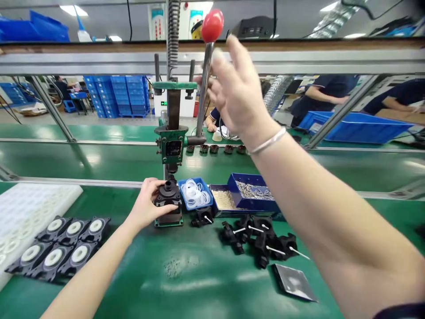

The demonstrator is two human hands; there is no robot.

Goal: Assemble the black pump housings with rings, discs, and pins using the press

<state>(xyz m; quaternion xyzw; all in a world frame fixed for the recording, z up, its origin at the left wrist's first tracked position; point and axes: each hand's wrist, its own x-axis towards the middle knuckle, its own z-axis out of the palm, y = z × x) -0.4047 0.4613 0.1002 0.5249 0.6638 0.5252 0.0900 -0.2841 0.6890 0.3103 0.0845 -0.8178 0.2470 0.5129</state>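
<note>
My left hand [151, 201] grips a black plastic housing [168, 190] with a short upright spout, thumb and fingers around its sides. The housing sits on the base of a green hand press [173, 146], right under its ram. Up at the press lever [206, 84], which has a red ball knob [213, 25], is my right hand [235, 84]. Its fingers are spread and slightly blurred beside the shaft, not wrapped round the knob. Whether a fingertip touches the shaft is hard to see.
Right of the press stand a blue tray of white rings [195, 193], a bin of small pale parts [224, 200] and a bin of metal pins [254, 191]. Black parts with white sticks [262, 235] lie in front. Black housings with white discs [54, 257] sit left, beside a white tray [40, 199].
</note>
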